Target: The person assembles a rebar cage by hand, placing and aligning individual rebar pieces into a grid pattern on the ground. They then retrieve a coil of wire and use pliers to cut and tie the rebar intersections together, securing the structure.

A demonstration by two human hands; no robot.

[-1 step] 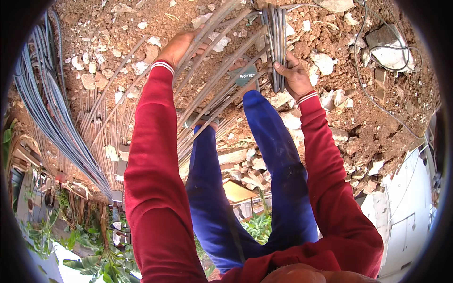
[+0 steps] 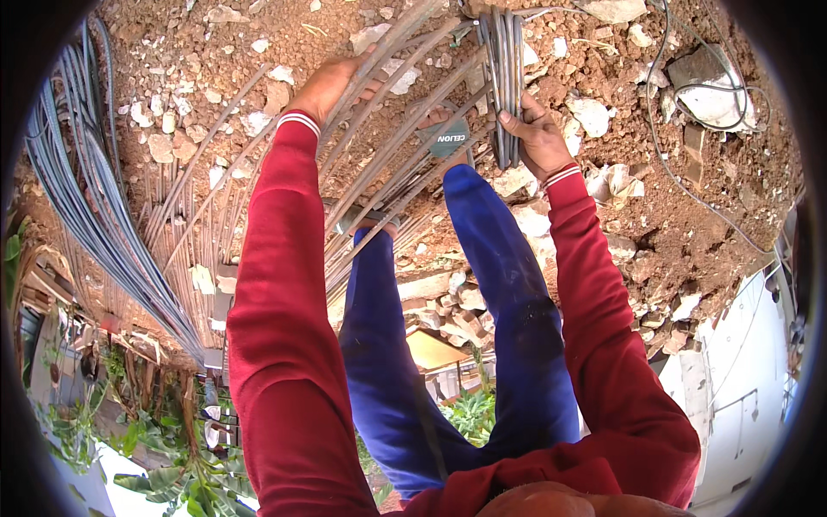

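Observation:
My left hand (image 2: 329, 88) is wrapped round long brown steel bars (image 2: 394, 36), its fingertips partly hidden behind them. With the thumb across the front, my right hand (image 2: 536, 136) grips a bundle of short dark rods (image 2: 501, 73) held side by side. Several more long rebars (image 2: 422, 121) slant between my hands, passing over a dark sandal (image 2: 448, 138) on my foot and running down beside my legs. Where the short rods join or cross the long bars near the top is hard to make out.
A curved bundle of bluish rebar (image 2: 103, 207) lies at the left. Stones (image 2: 593, 116) and broken rubble cover the reddish soil around me. A thin dark cable (image 2: 656, 129) loops over the ground at the right, near a large pale rock (image 2: 711, 99).

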